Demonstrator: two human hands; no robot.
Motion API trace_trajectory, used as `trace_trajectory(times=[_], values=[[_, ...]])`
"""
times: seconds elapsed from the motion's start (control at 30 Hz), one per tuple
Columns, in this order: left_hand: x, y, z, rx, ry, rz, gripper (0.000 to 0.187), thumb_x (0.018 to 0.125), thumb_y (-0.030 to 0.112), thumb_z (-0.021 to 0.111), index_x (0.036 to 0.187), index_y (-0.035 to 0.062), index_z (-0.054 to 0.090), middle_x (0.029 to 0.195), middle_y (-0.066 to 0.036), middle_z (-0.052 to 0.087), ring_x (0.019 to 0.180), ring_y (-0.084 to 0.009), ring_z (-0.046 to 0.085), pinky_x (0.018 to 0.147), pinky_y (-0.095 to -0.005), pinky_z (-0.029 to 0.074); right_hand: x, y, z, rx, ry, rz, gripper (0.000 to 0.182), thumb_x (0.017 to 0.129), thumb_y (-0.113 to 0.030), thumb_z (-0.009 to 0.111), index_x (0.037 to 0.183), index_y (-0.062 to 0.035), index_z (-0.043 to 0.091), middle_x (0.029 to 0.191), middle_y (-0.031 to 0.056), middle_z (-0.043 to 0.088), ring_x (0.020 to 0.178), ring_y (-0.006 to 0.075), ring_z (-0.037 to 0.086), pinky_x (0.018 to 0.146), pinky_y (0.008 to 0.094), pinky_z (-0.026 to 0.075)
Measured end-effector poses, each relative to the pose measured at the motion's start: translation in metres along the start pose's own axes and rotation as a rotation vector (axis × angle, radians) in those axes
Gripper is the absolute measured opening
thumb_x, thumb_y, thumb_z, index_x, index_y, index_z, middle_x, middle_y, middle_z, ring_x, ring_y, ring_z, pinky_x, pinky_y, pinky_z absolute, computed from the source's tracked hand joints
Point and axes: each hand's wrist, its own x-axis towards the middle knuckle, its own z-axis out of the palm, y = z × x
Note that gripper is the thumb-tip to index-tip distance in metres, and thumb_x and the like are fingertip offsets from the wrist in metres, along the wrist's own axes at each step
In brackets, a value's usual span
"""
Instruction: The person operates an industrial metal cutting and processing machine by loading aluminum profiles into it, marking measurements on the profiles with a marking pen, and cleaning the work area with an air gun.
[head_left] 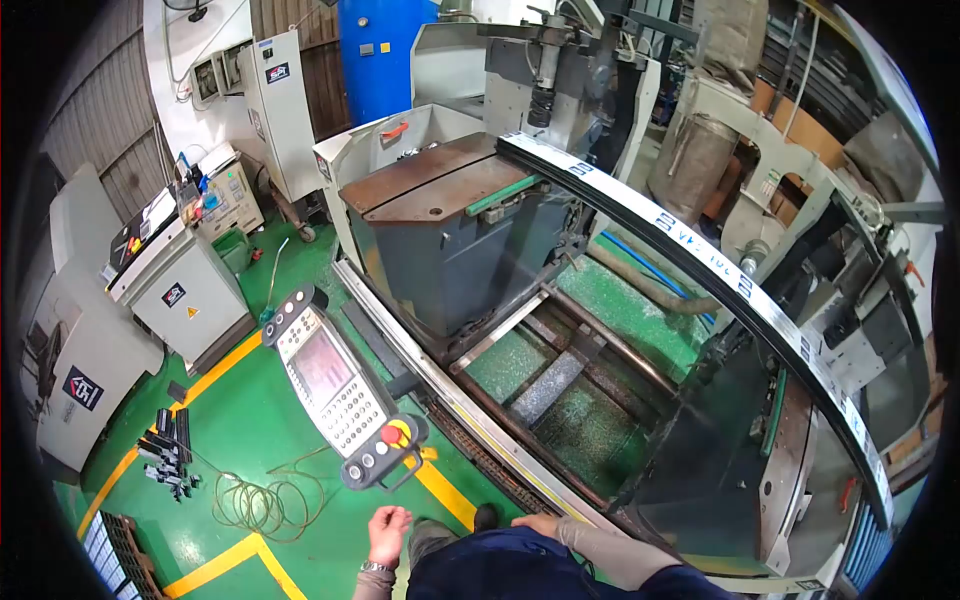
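Observation:
My left hand [388,536] hangs low in front of my body, a watch on its wrist. Its fingers are curled in and nothing shows in them. The control panel [335,385], with a screen, keys and a red emergency stop button [391,435], is just above it, apart from the hand. At my waist, beside the machine's front rail [520,475], is my right hand [541,524]. Its fingers stretch out to the left and I see nothing in them. Whether it touches the rail cannot be made out. A long marked profile [690,240] lies across the machine's two metal beds.
Coiled cable [262,505] and a pile of dark metal pieces [168,455] lie on the green floor at left. A grey cabinet [190,295] stands behind them. The machine has a deep gap [560,385] between its beds, crossed by bars. A spindle [543,85] hangs at the back.

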Motion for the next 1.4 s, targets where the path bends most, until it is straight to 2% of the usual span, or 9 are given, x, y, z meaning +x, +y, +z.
trace_trajectory(times=[0.1,0.23,0.43,0.53,0.63,0.77,0.93,1.17,1.4], values=[[0.044,0.017,-0.032,-0.05,0.128,0.01,0.017,0.095,0.019,0.06,0.1,0.0025,0.058,0.089,-0.009,0.067,0.077,-0.0158,0.065,0.069,-0.0281,0.051,0.017,-0.009,0.003,-0.551,0.139,-0.178,0.022,0.095,-0.026,0.05,0.11,-0.0154,0.062,0.104,0.0038,0.065,0.101,0.0141,0.059,0.091,0.031,0.044],[0.101,0.06,-0.071,-0.066,0.148,0.01,0.019,0.095,0.021,0.06,0.098,0.0027,0.055,0.083,-0.009,0.065,0.065,-0.0151,0.062,0.059,-0.0269,0.05,0.041,-0.034,0.007,-0.235,0.027,-0.26,0.04,0.089,-0.026,0.06,0.126,-0.0095,0.056,0.119,0.012,0.064,0.113,0.0252,0.06,0.099,0.0365,0.044],[0.204,0.104,-0.132,0.065,0.216,0.144,0.026,0.095,0.027,0.061,0.102,0.0037,0.051,0.077,-0.003,0.056,0.06,-0.0104,0.055,0.051,-0.0244,0.044,0.046,-0.073,0.02,0.382,-0.097,-0.374,0.037,0.093,-0.018,0.063,0.127,-0.0063,0.055,0.121,0.0092,0.062,0.111,0.0189,0.059,0.098,0.032,0.045],[0.273,0.131,-0.16,0.066,0.394,0.158,0.04,0.095,0.04,0.059,0.112,0.0048,0.05,0.092,-0.003,0.055,0.087,-0.0115,0.053,0.074,-0.0291,0.045,-0.009,-0.152,-0.048,-0.546,0.716,-0.165,0.044,0.086,-0.022,0.071,0.123,-0.0037,0.056,0.115,0.0138,0.063,0.107,0.0219,0.061,0.093,0.0366,0.05],[0.341,0.168,-0.169,-0.062,0.494,0.121,0.061,0.094,0.051,0.055,0.13,0.0034,0.045,0.121,-0.01,0.056,0.113,-0.021,0.052,0.097,-0.0371,0.041,-0.07,-0.217,-0.141,-0.476,1.477,-0.398,0.053,0.081,-0.031,0.074,0.119,0.0016,0.057,0.114,0.0213,0.061,0.109,0.0334,0.06,0.095,0.0417,0.048],[0.408,0.228,-0.157,-0.456,0.028,0.192,0.08,0.089,0.062,0.055,0.135,-0.0034,0.045,0.127,-0.014,0.058,0.115,-0.026,0.056,0.102,-0.0407,0.041,-0.138,-0.3,-0.256,-0.769,1.907,-0.305,0.075,0.074,-0.037,0.079,0.13,0.0019,0.048,0.129,0.025,0.052,0.121,0.0406,0.049,0.104,0.044,0.039],[0.482,0.224,-0.166,-0.116,0.629,0.225,0.086,0.083,0.067,0.059,0.126,-0.007,0.055,0.12,-0.014,0.061,0.101,-0.0229,0.061,0.086,-0.036,0.048,-0.169,-0.36,-0.369,-1.09,1.868,-0.093,0.103,0.064,-0.044,0.083,0.143,0.0002,0.034,0.147,0.0255,0.035,0.135,0.039,0.035,0.112,0.0463,0.03],[0.494,0.214,-0.167,-0.019,0.827,0.124,0.089,0.082,0.07,0.053,0.114,-0.0135,0.06,0.106,-0.019,0.067,0.095,-0.0275,0.063,0.088,-0.0349,0.046,-0.154,-0.424,-0.434,-1.059,1.713,0.367,0.103,0.063,-0.039,0.084,0.147,-0.0119,0.031,0.152,0.0173,0.033,0.143,0.0284,0.028,0.119,0.0468,0.013],[0.499,0.21,-0.178,0.044,0.799,0.076,0.078,0.087,0.061,0.055,0.122,-0.0084,0.06,0.116,-0.017,0.065,0.101,-0.0238,0.062,0.09,-0.0348,0.046,-0.156,-0.415,-0.431,-1.068,1.714,0.373,0.099,0.063,-0.027,0.082,0.147,-0.0144,0.033,0.15,0.0138,0.037,0.141,0.0255,0.032,0.12,0.0472,0.013]])
